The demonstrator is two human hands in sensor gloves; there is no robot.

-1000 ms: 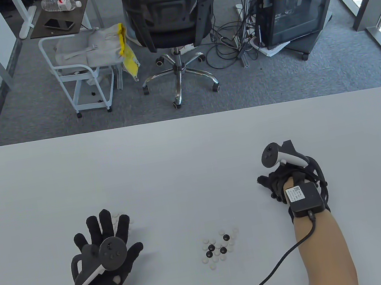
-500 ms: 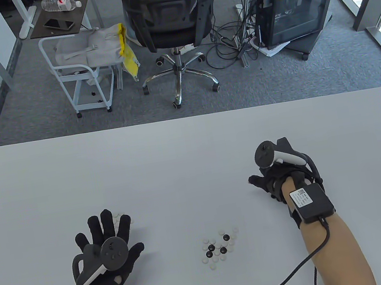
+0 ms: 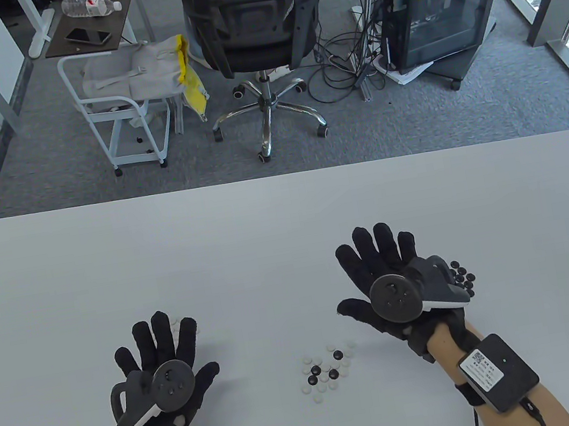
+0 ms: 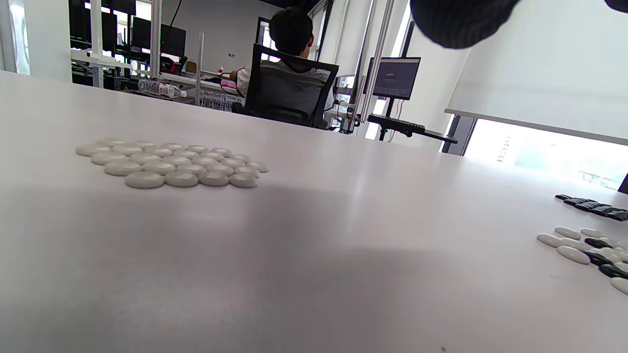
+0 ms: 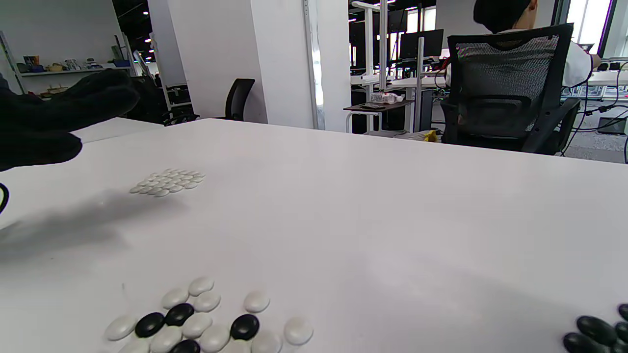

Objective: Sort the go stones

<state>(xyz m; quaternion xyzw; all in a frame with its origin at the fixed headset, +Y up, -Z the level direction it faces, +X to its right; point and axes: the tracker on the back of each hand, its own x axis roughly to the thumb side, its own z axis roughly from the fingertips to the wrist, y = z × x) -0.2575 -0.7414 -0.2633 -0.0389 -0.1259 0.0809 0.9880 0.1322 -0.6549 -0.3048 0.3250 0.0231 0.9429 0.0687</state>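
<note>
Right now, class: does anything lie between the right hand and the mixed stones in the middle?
Nothing visible does. The right hand hovers open beyond the mixed stones, with only bare table between them.

Our right hand spreads and shifts

Our right hand (image 3: 391, 282), curled over the far right of the table (image 3: 267, 237) a second ago, has moved left and toward us with fingers spread flat, uncovering the black stones (image 3: 461, 278) beside it.
</note>
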